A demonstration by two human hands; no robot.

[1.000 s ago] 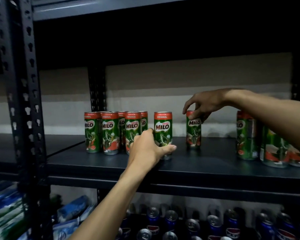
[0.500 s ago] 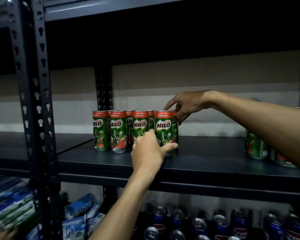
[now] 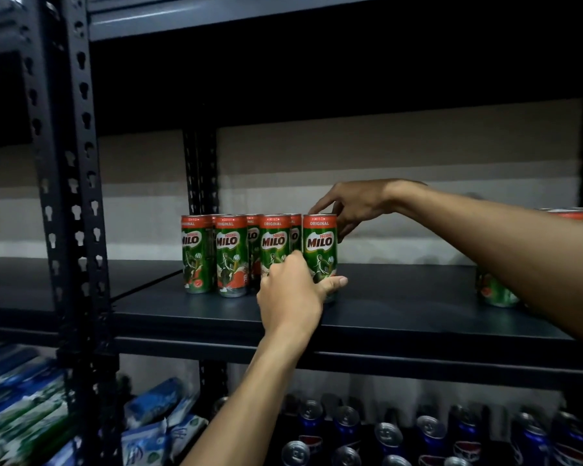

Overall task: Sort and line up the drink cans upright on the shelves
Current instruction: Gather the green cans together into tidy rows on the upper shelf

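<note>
At the front of the dark shelf (image 3: 418, 307), the left hand (image 3: 293, 294) grips the lower half of an upright end can (image 3: 319, 243). Its fingers are curled round the can's left side and the thumb lies across the base on the right. Just left of that hand, three more Milo cans (image 3: 231, 255) stand upright side by side in a front row, with a second row close behind them. Above and behind the end can hangs the right hand (image 3: 350, 205), its fingers hooked down past the can's rim; whether they clasp anything back there cannot be told. Farther right, beyond the right forearm, green cans (image 3: 495, 290) stand on the same shelf. Below both hands, blue cans (image 3: 347, 422) fill the lower level, with pale packets (image 3: 159, 401) to their left.
</note>
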